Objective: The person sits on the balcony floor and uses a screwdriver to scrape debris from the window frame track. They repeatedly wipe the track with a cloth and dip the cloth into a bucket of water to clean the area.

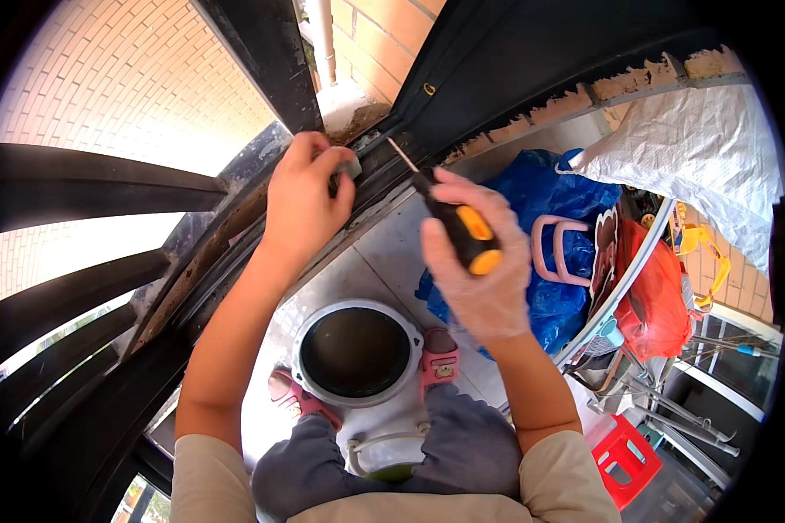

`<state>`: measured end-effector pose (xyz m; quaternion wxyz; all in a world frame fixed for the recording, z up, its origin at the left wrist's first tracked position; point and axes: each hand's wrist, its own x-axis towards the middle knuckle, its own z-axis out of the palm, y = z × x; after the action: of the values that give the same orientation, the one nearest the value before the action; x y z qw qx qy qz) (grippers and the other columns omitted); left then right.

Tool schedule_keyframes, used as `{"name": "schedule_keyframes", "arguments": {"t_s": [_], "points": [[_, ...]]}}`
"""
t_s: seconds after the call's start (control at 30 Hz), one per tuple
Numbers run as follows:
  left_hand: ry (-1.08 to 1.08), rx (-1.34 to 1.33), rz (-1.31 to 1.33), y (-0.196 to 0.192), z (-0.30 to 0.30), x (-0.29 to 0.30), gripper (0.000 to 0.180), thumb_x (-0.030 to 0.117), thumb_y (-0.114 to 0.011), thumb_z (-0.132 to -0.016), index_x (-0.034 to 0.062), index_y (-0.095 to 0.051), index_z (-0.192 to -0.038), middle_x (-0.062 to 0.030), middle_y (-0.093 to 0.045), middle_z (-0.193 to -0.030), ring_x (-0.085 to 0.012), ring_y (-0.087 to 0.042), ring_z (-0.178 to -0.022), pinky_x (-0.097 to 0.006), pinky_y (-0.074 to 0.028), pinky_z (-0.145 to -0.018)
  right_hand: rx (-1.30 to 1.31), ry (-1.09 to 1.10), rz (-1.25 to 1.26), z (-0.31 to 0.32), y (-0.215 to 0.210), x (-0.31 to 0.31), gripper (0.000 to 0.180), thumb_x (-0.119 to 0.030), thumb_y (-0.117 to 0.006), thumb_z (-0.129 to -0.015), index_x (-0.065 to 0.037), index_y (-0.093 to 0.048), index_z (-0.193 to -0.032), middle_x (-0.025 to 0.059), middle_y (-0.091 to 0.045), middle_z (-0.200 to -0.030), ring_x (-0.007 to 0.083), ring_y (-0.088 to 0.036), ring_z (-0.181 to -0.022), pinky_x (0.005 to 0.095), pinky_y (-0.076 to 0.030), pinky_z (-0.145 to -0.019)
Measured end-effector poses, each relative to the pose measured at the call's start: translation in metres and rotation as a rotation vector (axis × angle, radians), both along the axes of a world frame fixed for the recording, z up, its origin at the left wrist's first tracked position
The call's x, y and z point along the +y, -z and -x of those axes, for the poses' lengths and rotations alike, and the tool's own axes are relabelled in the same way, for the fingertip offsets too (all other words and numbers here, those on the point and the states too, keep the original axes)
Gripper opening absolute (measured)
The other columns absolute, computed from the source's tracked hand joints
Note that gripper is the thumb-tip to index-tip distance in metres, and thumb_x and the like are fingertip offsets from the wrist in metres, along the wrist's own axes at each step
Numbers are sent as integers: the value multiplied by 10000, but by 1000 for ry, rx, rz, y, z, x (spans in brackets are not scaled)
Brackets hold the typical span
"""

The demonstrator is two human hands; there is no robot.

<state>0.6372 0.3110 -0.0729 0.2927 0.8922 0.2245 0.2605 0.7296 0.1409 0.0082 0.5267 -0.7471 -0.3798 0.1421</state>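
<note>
My right hand (484,261), in a clear plastic glove, grips a screwdriver (471,231) with a black and yellow handle. Its thin metal shaft points up and left, the tip over the dark window track (371,170). At that same track, my bare left hand (310,196) is closed, thumb and fingers pinched together. A small greyish piece shows at its fingertips, too hidden to name. Below both hands, a round grey-rimmed bucket (296,357) holding dark liquid stands on the floor between my feet.
Black window bars (96,187) fill the left side, with a brick wall beyond. To the right are a blue plastic bag (532,187), a pink-handled item (545,253), a red bag (650,296) and a white woven sack (698,148). A red stool (624,462) lies lower right.
</note>
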Motion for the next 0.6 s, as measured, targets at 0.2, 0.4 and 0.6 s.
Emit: {"name": "schedule_keyframes", "arguments": {"t_s": [0.2,0.4,0.6], "points": [[45,246,-372,15,-40,14,158,73,-611,-729,90,-694,-862,-91,-528,-809,-251,-596,-786,-350,-498,-672,162,28,-44,0,-12,-18,329,-4,-677,-777,-33,-569,-1086,168,-566,-1189,228,-561,-1049,304,-456,-900],[66,268,-256,17,-53,16,120,70,-600,-787,72,-678,-879,-110,-536,-832,-281,-605,-765,-375,-506,-675,128,-9,-101,-2,-7,-21,345,1,-680,-771,-32,-562,-1093,175,-571,-1184,229,-569,-1046,308,-457,-904],[-39,-34,82,26,-64,15,96,63,-609,-852,56,-677,-919,-138,-564,-817,-308,-601,-704,-371,-487,-663,50,9,-104,-4,4,-18,336,5,-687,-754,-22,-571,-1068,180,-579,-1166,261,-583,-1043,313,-466,-883]]}}
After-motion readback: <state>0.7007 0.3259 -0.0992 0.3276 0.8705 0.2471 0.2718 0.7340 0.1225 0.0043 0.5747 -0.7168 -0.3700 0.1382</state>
